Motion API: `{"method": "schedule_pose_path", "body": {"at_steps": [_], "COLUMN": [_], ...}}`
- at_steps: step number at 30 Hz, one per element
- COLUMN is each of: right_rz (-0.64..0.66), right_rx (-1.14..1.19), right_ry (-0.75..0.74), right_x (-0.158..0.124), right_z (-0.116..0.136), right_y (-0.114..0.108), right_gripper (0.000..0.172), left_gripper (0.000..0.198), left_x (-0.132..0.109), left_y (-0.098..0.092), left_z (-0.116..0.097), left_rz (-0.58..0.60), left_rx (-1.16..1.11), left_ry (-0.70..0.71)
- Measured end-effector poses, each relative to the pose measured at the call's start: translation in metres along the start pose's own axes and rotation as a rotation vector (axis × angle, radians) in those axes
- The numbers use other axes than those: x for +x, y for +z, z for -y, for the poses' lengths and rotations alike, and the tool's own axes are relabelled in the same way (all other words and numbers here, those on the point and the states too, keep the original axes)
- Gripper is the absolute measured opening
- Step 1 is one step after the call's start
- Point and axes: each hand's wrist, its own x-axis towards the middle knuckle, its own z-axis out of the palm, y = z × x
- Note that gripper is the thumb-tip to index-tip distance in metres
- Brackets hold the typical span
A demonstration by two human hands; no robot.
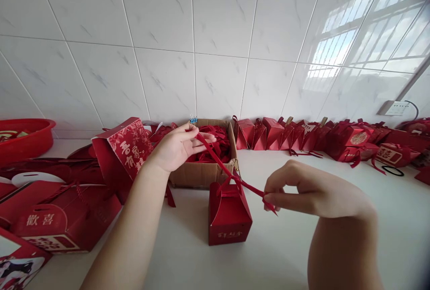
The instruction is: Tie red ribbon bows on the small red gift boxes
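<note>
A small red gift box (230, 222) with gold lettering stands upright on the white table in front of me. A red ribbon (218, 160) passes through its top and is crossed there. My left hand (178, 146), up and to the left of the box, pinches one ribbon end between thumb and forefinger, its other fingers loosely stretched. At the right, my right hand (298, 189) pinches the other end, with a short tail poking out below the fingers. The ribbon runs fairly straight between both hands.
Behind the gift box sits a cardboard carton (195, 174) full of red ribbons. Larger red boxes (60, 218) crowd the left, with a red plastic basin (27, 140) behind. A row of small red boxes (275, 133) lines the tiled wall (221, 79). A black ring (392, 170) lies at right.
</note>
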Motion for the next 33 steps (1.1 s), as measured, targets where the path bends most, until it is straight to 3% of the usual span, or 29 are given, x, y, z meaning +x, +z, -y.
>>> {"method": "schedule_pose_path", "body": {"at_steps": [2,4,9,13,16,18,22,28,33], "right_rz": [0.048,0.062,0.051,0.062,0.023,0.005,0.009,0.024,0.015], "right_rx": [-0.014,-0.053,-0.084,-0.076,-0.098,-0.094,-0.075,-0.036,0.067], "right_ry": [0.098,0.178,0.297,0.353,0.403,0.420,0.438,0.496,0.703], "right_x": [0.006,0.013,0.024,0.027,0.029,0.030,0.031,0.036,0.047], "right_z": [-0.001,-0.004,-0.015,-0.025,-0.032,-0.036,-0.042,-0.054,-0.089], "right_y": [-0.001,-0.001,0.001,0.000,-0.001,-0.002,-0.002,-0.005,-0.004], "right_gripper": [0.024,0.026,0.029,0.032,0.032,0.030,0.028,0.026,0.018], "left_gripper": [0.013,0.014,0.018,0.021,0.026,0.029,0.034,0.018,0.010], "left_x": [-0.002,-0.005,-0.020,-0.029,-0.027,-0.023,-0.017,-0.016,-0.015], "left_y": [0.002,0.007,0.015,0.015,0.016,0.016,0.018,0.025,0.023], "left_z": [-0.004,-0.006,-0.011,-0.012,-0.008,-0.004,0.002,0.008,0.018], "left_rz": [0.155,0.222,0.352,0.340,0.411,0.470,0.478,0.533,0.561], "left_rx": [-0.201,-0.167,0.391,1.019,1.259,1.313,1.344,1.310,1.310], "left_ry": [-0.061,-0.080,-0.198,-0.275,-0.348,-0.389,-0.384,-0.447,-0.421]}}
